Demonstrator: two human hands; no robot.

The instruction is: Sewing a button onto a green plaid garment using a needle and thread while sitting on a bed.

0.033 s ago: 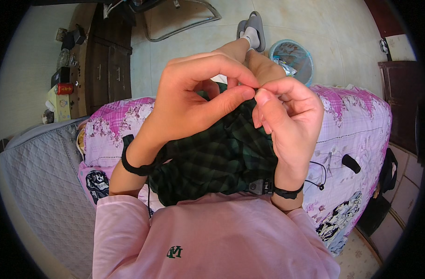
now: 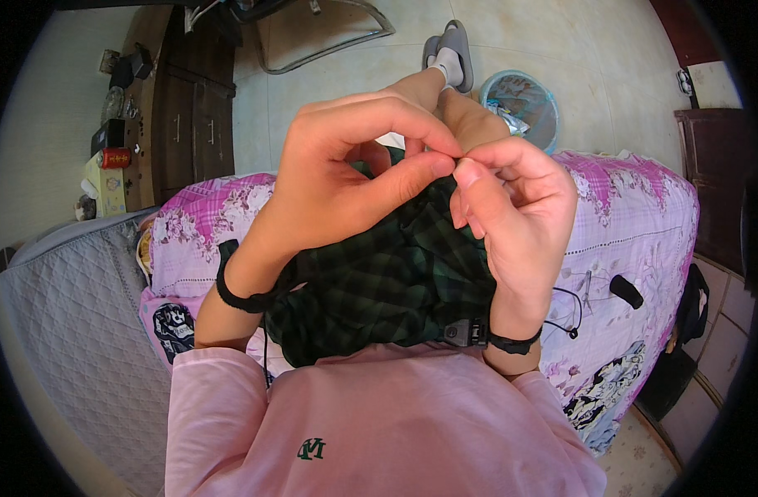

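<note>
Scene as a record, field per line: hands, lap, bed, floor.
left hand: thumb and index tips pinched together, meeting the right's fingertips
right hand: thumb and index tips pinched together
between fingertips: too small to tell
lap: dark green plaid cloth, bunched, below the hands
wrists: black band on left, black band on right
bed: purple-pink floral cover; small black object on it, at right
floor: bin with blue rim; grey slippers on feet

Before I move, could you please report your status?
Left hand and right hand: tips together, anything held too small to tell. Dark green plaid cloth bunched beneath. Nothing visibly blocking.
</note>
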